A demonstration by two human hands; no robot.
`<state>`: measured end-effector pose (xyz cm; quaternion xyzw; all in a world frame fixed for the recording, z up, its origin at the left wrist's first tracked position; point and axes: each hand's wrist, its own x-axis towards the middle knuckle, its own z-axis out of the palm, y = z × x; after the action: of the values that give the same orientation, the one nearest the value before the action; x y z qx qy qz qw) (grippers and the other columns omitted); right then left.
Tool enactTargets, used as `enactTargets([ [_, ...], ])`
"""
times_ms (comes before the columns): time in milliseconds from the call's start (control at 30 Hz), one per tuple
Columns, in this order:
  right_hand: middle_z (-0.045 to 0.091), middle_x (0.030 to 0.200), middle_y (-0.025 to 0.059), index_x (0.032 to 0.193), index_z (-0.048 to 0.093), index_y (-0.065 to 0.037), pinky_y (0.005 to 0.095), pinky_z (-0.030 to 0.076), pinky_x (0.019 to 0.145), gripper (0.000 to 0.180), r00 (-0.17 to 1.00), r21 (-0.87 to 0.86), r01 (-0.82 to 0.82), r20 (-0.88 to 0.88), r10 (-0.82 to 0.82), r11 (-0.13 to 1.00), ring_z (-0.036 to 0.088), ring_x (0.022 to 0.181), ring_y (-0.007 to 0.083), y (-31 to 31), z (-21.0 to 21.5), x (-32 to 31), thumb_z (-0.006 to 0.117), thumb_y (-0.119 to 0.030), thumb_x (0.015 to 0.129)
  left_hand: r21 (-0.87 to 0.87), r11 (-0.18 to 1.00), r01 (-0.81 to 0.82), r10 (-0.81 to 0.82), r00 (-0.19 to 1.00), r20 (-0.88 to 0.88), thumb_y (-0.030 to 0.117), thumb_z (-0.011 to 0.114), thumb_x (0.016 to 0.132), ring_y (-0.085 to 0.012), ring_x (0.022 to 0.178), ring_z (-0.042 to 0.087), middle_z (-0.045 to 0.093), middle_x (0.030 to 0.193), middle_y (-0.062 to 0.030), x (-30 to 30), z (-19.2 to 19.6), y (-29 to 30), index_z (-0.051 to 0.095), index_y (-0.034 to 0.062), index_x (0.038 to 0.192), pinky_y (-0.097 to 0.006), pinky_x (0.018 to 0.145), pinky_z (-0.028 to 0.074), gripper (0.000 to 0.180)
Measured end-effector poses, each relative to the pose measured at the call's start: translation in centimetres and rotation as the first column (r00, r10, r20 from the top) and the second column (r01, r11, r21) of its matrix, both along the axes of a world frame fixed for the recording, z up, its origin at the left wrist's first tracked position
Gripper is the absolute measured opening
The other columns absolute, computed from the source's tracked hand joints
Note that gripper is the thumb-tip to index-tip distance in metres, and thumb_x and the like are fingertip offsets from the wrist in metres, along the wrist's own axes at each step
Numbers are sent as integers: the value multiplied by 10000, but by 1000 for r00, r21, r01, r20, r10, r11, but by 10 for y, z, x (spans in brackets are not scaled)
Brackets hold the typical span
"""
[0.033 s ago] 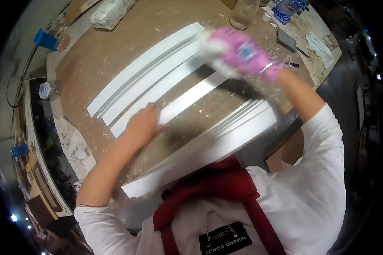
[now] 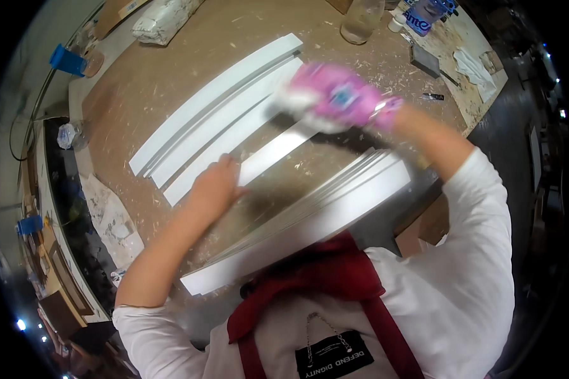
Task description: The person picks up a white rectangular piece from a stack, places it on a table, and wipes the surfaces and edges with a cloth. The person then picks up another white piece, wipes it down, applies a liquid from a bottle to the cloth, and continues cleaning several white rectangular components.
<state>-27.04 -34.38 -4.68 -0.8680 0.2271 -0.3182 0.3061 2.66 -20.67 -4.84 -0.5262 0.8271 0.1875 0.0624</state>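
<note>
My bare left hand (image 2: 214, 189) rests over the near-left end of a white strip (image 2: 278, 150), thumb on one side and fingers bent on the other, holding it against the table. My right hand (image 2: 335, 98) wears a pink glove with a whitish finger area and lies over the far end of that strip. Motion smears its fingers, so whatever they may hold cannot be made out. Beyond the held strip, several long, slightly curved white strips (image 2: 215, 104) lie side by side. Close to my body is a stack of similar white strips (image 2: 303, 234).
The brown worktable (image 2: 246, 28) is scattered with pale chips. At its far right stand a glass jar (image 2: 362, 22), a plastic bottle (image 2: 427, 16) and a grey block (image 2: 425, 61). A white wrapped bundle (image 2: 164, 22) lies far left, near a blue cup (image 2: 67, 60).
My gloved right hand has moved left and a little toward me along the strips. My left hand stays in nearly the same place.
</note>
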Motion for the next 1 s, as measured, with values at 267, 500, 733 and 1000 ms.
enactTargets([
  [267, 578, 1016, 120, 1033, 564, -144, 350, 488, 851, 328, 705, -323, -54, -682, -193, 945, 598, 912, 259, -8, -31, -24, 538, -396, 825, -9, 999, 34, -34, 999, -16, 226, 712, 747, -346, 865, 589, 545, 992, -172, -5, -16, -4, 492, 10, 1011, -420, 718, 504, 406],
  [500, 571, 1021, 112, 1056, 564, -145, 385, 514, 787, 310, 679, -183, 65, -712, -178, 981, 589, 964, 276, 4, -5, -4, 601, -297, 789, 11, 1000, 10, -10, 999, 42, 211, 704, 753, -350, 877, 580, 547, 995, -176, -6, -15, -3, 501, -1, 990, -429, 724, 502, 378],
  [733, 613, 1052, 152, 1082, 573, -87, 378, 502, 826, 317, 489, -175, 282, -820, -298, 943, 611, 944, 303, -16, 14, -81, 595, -268, 822, -108, 994, 20, -18, 1000, 21, 212, 716, 735, -350, 867, 575, 561, 973, -174, -10, -2, 3, 514, 11, 1008, -429, 723, 486, 394],
  [1000, 642, 1043, 105, 1202, 552, -44, 298, 486, 840, 401, 675, 247, 715, -486, -556, 654, 619, 950, 212, 55, -4, -156, 623, -155, 823, -175, 983, 52, -60, 997, -43, 142, 661, 756, -352, 855, 571, 585, 892, -177, -8, -8, 5, 521, 22, 1004, -432, 725, 477, 309],
])
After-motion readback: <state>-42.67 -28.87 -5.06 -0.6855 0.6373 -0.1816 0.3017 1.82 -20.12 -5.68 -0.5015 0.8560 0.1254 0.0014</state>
